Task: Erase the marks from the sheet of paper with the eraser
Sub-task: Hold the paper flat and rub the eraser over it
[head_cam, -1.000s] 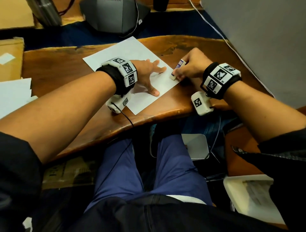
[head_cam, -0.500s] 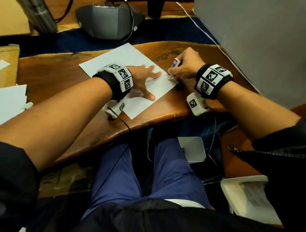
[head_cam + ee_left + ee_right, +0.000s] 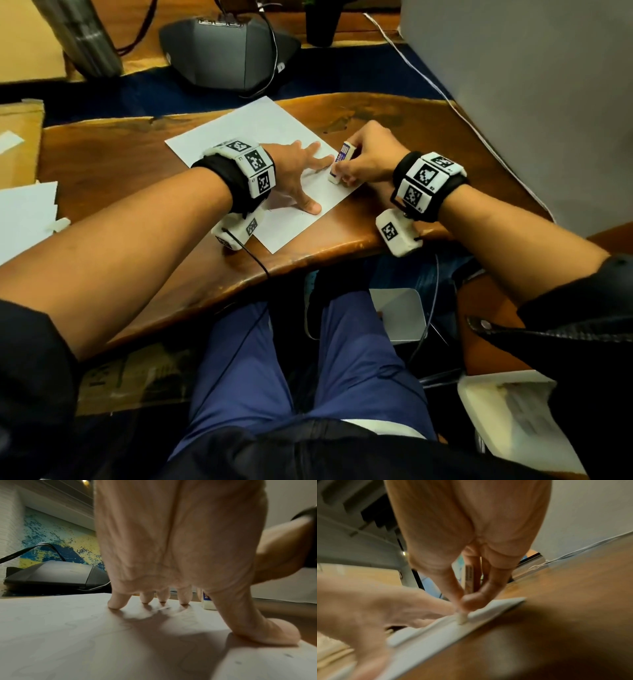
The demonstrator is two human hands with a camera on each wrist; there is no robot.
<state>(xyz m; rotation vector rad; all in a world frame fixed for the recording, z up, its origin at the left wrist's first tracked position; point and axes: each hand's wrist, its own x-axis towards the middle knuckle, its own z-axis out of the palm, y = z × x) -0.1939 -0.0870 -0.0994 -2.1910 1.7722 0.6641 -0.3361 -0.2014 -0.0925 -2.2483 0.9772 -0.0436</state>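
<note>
The eraser (image 3: 340, 162) is a small white block in a blue printed sleeve, standing tilted with its bare lower end on the paper (image 3: 260, 130) near the sheet's right edge. The right hand (image 3: 371, 157) pinches it, thumb and fingers curled round the sleeve; from the right wrist view only the rounded white tip shows below the fingertips (image 3: 471, 601), and the whole picture there is smeared by blur. The paper is a plain white rectangle lying skewed on the table (image 3: 120, 164), flat and matte. Faint wavy pencil marks (image 3: 73, 625) cross it in the left wrist view, pale enough that their course is hard to follow, and two small dark dots sit near its close corner. The left hand (image 3: 294, 171) lies on the sheet with fingers straight and spread, the fingertips (image 3: 118, 603) and the thumb pressing the paper down, the palm arched above it; its index tip is just beside the eraser. The table is a glossy brown wooden slab with a wavy, uneven front edge. Both wrists wear black bands with white blocks printed in black square patterns. Behind the paper sits a dark grey angular device (image 3: 226, 51) with cables, cut off at the top of the head view. Loose white sheets (image 3: 24, 219) lie at the far left.
</note>
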